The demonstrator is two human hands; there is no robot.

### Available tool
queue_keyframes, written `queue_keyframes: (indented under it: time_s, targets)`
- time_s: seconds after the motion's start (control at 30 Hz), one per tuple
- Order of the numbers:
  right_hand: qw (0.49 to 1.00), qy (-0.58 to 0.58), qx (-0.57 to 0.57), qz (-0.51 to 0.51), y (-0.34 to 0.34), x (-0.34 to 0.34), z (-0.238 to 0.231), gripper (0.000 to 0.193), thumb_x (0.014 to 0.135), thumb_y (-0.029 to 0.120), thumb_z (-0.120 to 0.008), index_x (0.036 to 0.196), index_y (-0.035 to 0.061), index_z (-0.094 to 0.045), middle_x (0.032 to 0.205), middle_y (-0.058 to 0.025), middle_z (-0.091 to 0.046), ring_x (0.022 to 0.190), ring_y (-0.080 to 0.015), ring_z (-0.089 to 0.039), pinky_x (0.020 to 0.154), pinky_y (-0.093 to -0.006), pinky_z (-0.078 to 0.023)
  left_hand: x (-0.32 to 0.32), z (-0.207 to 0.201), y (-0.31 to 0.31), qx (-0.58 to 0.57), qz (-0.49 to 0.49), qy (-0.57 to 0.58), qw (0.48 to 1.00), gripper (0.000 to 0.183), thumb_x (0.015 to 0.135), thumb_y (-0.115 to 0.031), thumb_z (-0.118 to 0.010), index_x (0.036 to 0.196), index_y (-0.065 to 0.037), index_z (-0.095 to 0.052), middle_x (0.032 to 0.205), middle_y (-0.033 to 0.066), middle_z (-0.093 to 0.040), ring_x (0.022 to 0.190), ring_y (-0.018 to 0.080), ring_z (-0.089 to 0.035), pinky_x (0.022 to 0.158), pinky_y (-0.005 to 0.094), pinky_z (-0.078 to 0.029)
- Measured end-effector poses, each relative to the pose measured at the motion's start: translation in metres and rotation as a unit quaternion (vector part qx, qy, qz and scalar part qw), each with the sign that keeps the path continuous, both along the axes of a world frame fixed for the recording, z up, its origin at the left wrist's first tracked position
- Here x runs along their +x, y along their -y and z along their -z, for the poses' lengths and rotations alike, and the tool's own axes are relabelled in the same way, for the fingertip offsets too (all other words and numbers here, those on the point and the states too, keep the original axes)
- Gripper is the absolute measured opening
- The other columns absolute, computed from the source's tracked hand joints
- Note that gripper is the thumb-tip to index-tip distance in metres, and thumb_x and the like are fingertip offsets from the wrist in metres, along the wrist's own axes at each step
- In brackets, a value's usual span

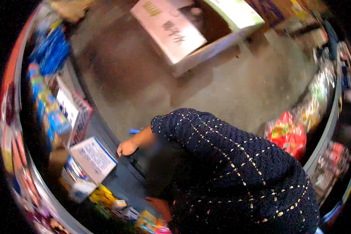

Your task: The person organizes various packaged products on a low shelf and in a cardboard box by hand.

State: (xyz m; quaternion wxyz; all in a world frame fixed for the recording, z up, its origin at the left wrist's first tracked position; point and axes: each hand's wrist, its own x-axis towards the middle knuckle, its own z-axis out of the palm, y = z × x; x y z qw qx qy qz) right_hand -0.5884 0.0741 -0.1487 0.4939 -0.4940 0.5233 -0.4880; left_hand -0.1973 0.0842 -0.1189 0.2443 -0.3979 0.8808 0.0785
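My right arm, in a black knit sleeve with a pale checked pattern, reaches across from the lower right. At its end my right hand (pixel 127 147) is closed over the low grey shelf (pixel 123 177). A dark shape lies just below the fingers; what they hold, if anything, I cannot make out. The nearest thing is an open carton (pixel 93 160) with a white, blue-edged flap. Low in the picture, a shadowed patch of skin seems to be my left hand (pixel 160 206); its fingers are hidden. Between the two, everything is dark and blurred.
Yellow packets (pixel 102 196) and colourful packages (pixel 151 223) line the low shelf. Another carton (pixel 76 113) and blue plastic wrapping (pixel 52 50) stand farther along. A large open box (pixel 171 33) rests on the concrete floor ahead. Red bagged goods (pixel 288 134) sit by the right-hand shelf.
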Motion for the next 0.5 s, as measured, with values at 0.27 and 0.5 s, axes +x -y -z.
queue_keyframes:
  time_s: [0.27, 0.5]
  targets:
    - [0.917, -0.050, 0.167, 0.359, -0.260, -0.108, -0.026, 0.049, 0.090, 0.052, -0.046, 0.103, 0.0086, -0.066, 0.094, -0.0108, -0.065, 0.083, -0.0218, -0.058, 0.075, -0.0369, -0.047, 0.025, 0.022, 0.037, -0.008, 0.118, 0.022, 0.993, 0.099, 0.071, -0.029, -0.071, 0.137, 0.013, -0.012, 0.134, 0.0381, -0.026, 0.118, 0.0483, -0.038, 0.102, 0.0460, -0.035]
    - [0.729, -0.149, 0.662, 0.087, -0.553, 0.040, -0.036, 0.037, 0.088, 0.037, -0.051, 0.097, 0.0030, -0.063, 0.094, -0.0196, -0.064, 0.085, -0.0355, -0.061, 0.072, -0.0447, -0.047, 0.002, 0.004, 0.004, 0.015, -0.080, 0.069, 0.994, 0.101, 0.070, -0.027, -0.069, 0.134, 0.020, -0.005, 0.136, 0.0401, -0.021, 0.125, 0.0497, -0.030, 0.105, 0.0465, -0.030]
